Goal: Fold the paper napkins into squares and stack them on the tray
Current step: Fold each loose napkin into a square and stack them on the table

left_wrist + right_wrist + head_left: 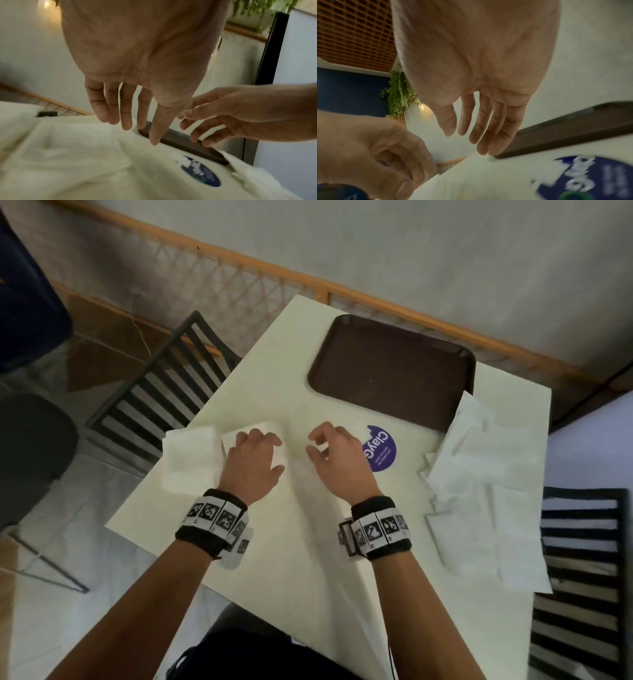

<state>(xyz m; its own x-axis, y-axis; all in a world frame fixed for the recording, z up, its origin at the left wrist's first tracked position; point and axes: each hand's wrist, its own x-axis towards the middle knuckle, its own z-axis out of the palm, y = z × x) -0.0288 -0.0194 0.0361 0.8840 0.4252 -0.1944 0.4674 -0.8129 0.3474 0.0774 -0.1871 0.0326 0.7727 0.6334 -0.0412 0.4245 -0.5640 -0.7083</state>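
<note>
A brown tray [394, 364] lies bare at the far side of the cream table [274, 542]. My left hand [263, 446] is over a small folded white napkin [265, 428], fingers fairly straight in the left wrist view [126, 115]; whether they touch the paper I cannot tell. More folded white napkins [190, 460] lie just left of it at the table's edge. My right hand [325, 445] hovers between the folded napkin and a purple sticker [380, 451], fingers loosely bent and holding nothing. A loose heap of unfolded napkins [486, 460] lies at the right.
A black slatted chair [164, 385] stands at the table's left, another [579, 577] at its right. The table's left edge runs close by the folded napkins. A wood-and-wicker rail [239, 268] runs behind the table. The tray's near rim [573, 129] lies just beyond my right fingers.
</note>
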